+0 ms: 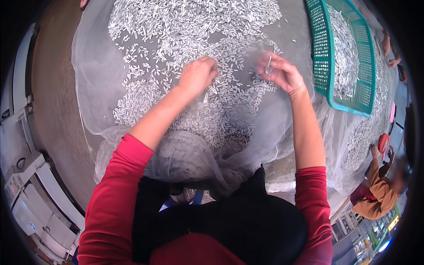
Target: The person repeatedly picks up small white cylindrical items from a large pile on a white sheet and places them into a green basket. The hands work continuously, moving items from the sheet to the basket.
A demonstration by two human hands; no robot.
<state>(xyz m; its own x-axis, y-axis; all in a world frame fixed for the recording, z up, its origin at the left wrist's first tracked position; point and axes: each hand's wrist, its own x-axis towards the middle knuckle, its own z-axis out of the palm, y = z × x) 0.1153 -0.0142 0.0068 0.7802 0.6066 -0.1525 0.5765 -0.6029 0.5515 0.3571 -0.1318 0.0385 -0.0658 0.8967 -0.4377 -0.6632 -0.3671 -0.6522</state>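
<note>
Small, slim silvery-white pieces (194, 37) lie loose in a wide heap on a sheer white net cloth (95, 84); their exact kind is too small to tell. Just over the middle of the heap, my left hand (196, 76) is closed, fingertips pressed together and pointing down. Whatever it pinches is hidden. To the right, my right hand (285, 74) is raised above the heap's edge, its fingertips partly smeared by motion. Between its thumb and fingers shows a slim silvery piece (268, 66).
At the right stands a green plastic basket (323, 57) holding many longer silvery pieces. Beyond it another spread of pieces (360, 141) lies on netting, with a person in a brown top (380, 194) working there. White machine-like cabinets (44, 194) line the left side.
</note>
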